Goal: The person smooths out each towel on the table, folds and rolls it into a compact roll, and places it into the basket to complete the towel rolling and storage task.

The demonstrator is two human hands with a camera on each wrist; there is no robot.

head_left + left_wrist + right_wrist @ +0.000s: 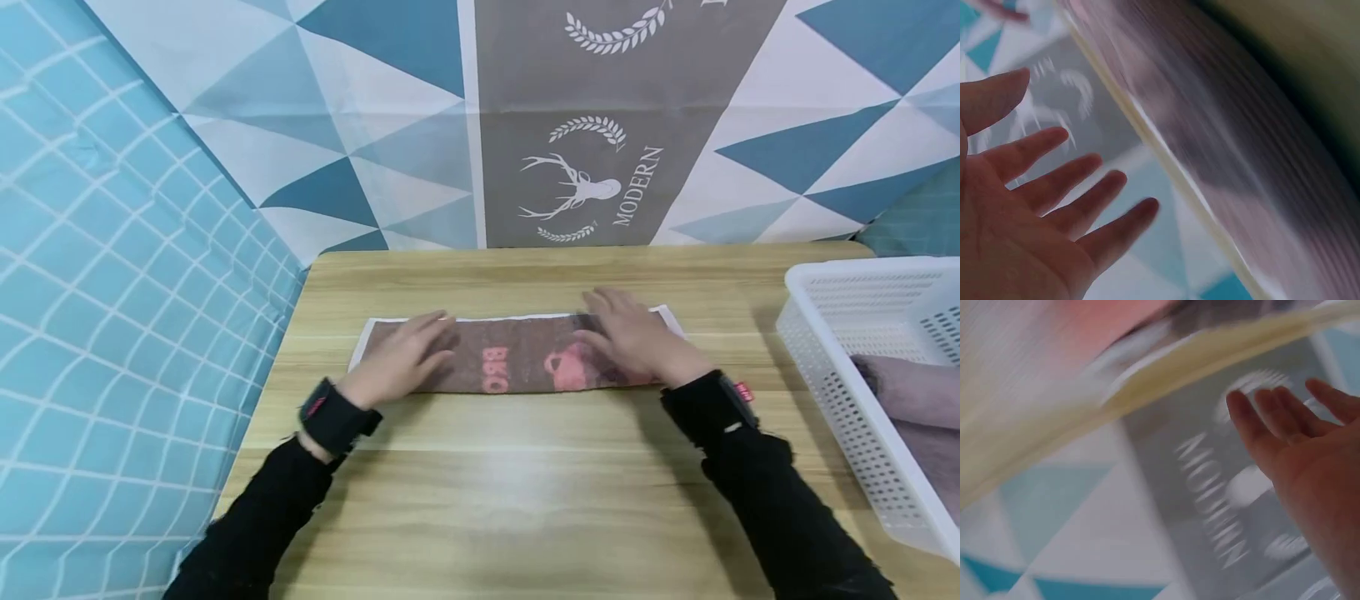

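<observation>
Toward the far side of the worktop lies the towel, a brown strip that seems folded, with pink lettering and a pink figure, its length running left to right and a white border showing along the far side and at both ends. The left hand is over its left end, the right hand over its right end; the two are well apart, fingers parted and lightly bent, with nothing gripped by either. In the wrist views the fingers look clear of the towel, though blur makes it hard to tell whether either hand touches it. A likely fault from here is skew: a palm dragging on the soft pile could pull the top layer off those below, and uneven pressure from the two sides could ruck the middle. To the right, the basket holds mauve cloths; it stands near the right sleeve, so a wide swing of that arm might knock it. A patterned hanging rises behind the far edge, and a blue sheet bounds the left, limiting reach there
</observation>
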